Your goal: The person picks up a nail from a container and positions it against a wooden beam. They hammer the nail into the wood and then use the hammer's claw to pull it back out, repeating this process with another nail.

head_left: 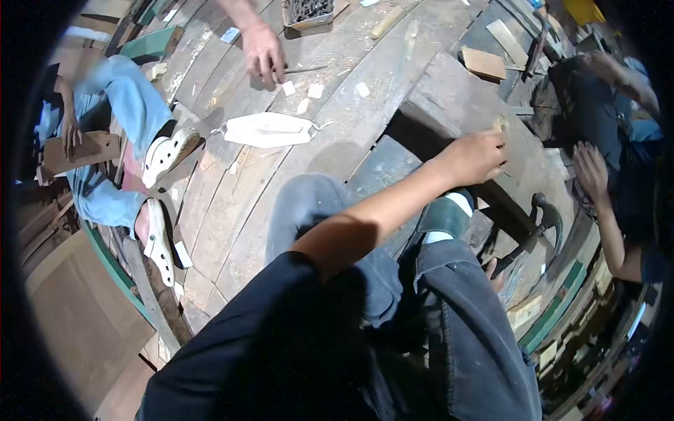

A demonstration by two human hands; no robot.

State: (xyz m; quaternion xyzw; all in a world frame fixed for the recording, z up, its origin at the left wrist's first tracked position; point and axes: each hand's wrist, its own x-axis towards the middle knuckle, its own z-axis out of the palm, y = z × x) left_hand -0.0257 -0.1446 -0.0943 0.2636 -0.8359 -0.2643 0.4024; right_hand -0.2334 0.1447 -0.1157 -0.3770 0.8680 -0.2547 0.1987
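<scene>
Old gray planks made up the floor (232, 274), w/ dust all over. On it, to the right, lay a big thick pc. of wood (449, 91). The person's left hand (477, 156) was on top of that wood w/ its fingers bent in; can't tell if they pinched a tiny thing. One co-worker sat on the left in blue jeans (133, 98) & white shoes (168, 156). Another, far right, wore dark clothes (586, 105) & had one hand (592, 168) a bit spread. Down nr. the big wood's low end was a hammer (546, 214). The person's right hand (497, 278) was closed on its handle, mostly hid behind the leg (463, 302). White face mask (269, 130) lay flat on the planks, left of the big wood. Up top stood a box of nails (307, 14). Nr. it, a 3rd co-worker's hand (263, 52) reached down, fingers bent, by a thin dark stick (307, 69). Littlest were white bits (315, 90) just beside it.
</scene>
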